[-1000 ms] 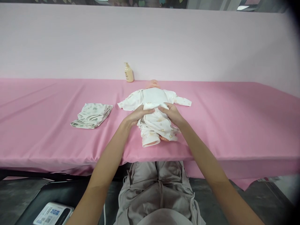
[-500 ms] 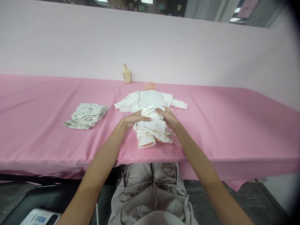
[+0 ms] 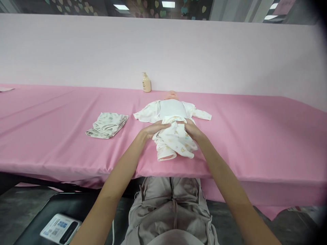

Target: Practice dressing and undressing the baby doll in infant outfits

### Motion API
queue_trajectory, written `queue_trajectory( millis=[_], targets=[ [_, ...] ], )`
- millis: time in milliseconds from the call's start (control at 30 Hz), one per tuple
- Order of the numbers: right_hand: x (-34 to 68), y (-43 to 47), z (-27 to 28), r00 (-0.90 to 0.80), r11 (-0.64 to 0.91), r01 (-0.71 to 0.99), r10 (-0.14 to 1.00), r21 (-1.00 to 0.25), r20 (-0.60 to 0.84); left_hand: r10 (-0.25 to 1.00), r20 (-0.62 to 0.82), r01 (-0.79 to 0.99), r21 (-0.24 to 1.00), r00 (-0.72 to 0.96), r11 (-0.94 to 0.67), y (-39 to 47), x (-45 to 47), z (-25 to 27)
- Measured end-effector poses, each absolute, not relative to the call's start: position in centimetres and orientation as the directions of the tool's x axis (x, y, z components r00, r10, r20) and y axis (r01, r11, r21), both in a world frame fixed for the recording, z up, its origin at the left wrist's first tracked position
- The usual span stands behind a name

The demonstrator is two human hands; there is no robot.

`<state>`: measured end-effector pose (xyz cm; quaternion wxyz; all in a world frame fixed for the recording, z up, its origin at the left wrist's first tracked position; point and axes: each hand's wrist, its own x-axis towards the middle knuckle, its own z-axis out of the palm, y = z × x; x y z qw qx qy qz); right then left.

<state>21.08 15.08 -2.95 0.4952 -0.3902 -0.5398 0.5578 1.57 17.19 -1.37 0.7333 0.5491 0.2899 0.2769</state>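
A baby doll lies on its back, head towards the wall, in a white long-sleeved top with its arms spread. Patterned white baby pants cover its legs, and the leg nearer the left ends in an open cuff with a bit of skin colour inside. My left hand grips the waistband from the left, thumb on top. On the other side my right hand pinches the same waistband, its fingers partly hidden by the cloth.
A pink cloth covers the table. Folded patterned fabric lies to the left, and a pump bottle stands by the wall. Below the table edge, a white device rests on a black seat.
My view has shifted slightly. Both hands still hold the waistband, and my right hand has moved a little lower on it. The right pant leg now hangs smoother and covers the foot that showed before.
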Motion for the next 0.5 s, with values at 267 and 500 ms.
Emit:
queue_trajectory(
  millis=[267,500],
  targets=[
    [20.7,14.9,-3.0,-0.2,0.058,-0.281,0.973,-0.958,0.118,0.911,0.203,-0.14,0.977,0.361,-0.162,15.6,2.0,1.7],
    [21.0,15.1,-3.7,-0.211,0.046,-0.253,0.972,-0.966,0.102,0.916,0.289,-0.14,0.956,0.28,-0.259,12.3,0.2,5.7]
  ],
)
